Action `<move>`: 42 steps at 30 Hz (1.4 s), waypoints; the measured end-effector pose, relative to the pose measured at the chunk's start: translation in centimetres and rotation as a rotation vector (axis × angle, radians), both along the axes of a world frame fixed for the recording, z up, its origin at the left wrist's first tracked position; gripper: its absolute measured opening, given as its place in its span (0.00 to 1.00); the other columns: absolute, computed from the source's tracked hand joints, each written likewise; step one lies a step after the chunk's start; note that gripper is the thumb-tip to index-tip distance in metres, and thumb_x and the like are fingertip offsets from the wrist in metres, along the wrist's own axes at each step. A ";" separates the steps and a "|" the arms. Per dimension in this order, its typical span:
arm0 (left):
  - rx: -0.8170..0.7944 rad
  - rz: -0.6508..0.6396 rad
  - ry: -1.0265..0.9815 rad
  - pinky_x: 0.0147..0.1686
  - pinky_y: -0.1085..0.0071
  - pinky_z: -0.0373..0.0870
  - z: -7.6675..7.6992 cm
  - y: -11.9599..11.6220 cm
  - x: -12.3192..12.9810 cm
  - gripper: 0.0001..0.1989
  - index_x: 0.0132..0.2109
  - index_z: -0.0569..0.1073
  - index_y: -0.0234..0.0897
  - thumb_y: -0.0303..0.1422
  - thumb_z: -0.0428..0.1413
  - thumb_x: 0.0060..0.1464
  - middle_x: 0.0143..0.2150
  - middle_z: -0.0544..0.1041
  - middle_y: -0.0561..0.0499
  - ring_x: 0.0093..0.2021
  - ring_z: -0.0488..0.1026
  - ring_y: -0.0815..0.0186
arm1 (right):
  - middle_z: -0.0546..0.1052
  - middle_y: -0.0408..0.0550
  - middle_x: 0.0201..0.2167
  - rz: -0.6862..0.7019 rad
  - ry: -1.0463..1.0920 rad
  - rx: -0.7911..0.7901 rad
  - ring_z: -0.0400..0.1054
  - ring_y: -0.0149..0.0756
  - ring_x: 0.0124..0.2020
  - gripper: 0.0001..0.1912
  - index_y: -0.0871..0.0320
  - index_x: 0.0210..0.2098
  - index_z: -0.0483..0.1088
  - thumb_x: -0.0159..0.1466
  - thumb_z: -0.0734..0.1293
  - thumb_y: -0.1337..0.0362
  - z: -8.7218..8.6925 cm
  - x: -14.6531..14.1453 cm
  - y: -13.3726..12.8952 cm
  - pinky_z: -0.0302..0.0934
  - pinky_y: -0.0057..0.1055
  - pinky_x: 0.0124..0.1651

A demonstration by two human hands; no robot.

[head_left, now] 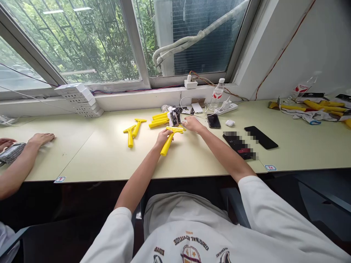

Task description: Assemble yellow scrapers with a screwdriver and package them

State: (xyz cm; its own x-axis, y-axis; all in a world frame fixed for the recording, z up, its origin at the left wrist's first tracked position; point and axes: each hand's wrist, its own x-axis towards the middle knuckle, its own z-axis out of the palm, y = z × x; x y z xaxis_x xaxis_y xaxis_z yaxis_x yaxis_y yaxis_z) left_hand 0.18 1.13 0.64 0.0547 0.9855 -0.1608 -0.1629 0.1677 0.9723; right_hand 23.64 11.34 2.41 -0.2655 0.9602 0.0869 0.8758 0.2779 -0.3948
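My left hand (163, 138) is closed around a yellow T-shaped scraper (168, 144), its handle slanting down toward me and a pale strip along its crosspiece. Just right of the crosspiece, my right hand (192, 124) reaches over the table with its fingers bent together. Whatever those fingers pinch is too small to make out. Black-and-white packets (174, 117) lie right beside them. Several more yellow scrapers (159, 119) are stacked left of the packets. Farther left, two yellow scrapers (134, 132) rest against each other on the table.
A phone (214, 121), a white earbud case (230, 123), a dark device (238, 144) and another black phone (261, 137) lie at right. Behind stand a water bottle (218, 94) and power strip (226, 107). White boxes (81, 99) stand back left; another person's hand (41, 139) rests at left.
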 end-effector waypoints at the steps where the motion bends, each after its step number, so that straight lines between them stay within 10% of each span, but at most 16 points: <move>1: -0.002 0.002 -0.001 0.28 0.71 0.71 0.0 0.0 0.0 0.10 0.43 0.74 0.37 0.34 0.65 0.57 0.33 0.77 0.53 0.25 0.76 0.68 | 0.77 0.68 0.68 0.014 -0.003 -0.018 0.72 0.57 0.67 0.33 0.61 0.61 0.78 0.76 0.64 0.40 -0.1 -0.6 1.1 0.65 0.41 0.70; 15: -0.008 0.006 -0.011 0.27 0.71 0.69 -0.2 -0.2 -0.1 0.11 0.44 0.74 0.37 0.35 0.66 0.58 0.34 0.78 0.53 0.24 0.76 0.68 | 0.55 0.72 0.83 -0.155 -0.076 -0.125 0.43 0.68 0.84 0.48 0.67 0.75 0.68 0.77 0.51 0.33 -1.3 -3.7 9.5 0.37 0.65 0.82; 33: -0.006 0.020 0.016 0.27 0.71 0.69 0.9 -1.0 0.7 0.10 0.43 0.73 0.36 0.31 0.66 0.56 0.31 0.77 0.55 0.23 0.75 0.69 | 0.56 0.63 0.84 -0.028 -0.089 0.132 0.51 0.60 0.81 0.35 0.62 0.76 0.65 0.81 0.54 0.46 0.7 2.0 4.7 0.45 0.62 0.81; 42: 0.014 0.044 -0.010 0.29 0.70 0.71 0.9 -0.9 0.4 0.13 0.43 0.73 0.37 0.35 0.67 0.55 0.33 0.77 0.53 0.25 0.76 0.68 | 0.83 0.62 0.58 -0.122 0.648 0.478 0.78 0.48 0.56 0.23 0.61 0.57 0.79 0.70 0.63 0.57 1.9 4.0 1.1 0.71 0.43 0.63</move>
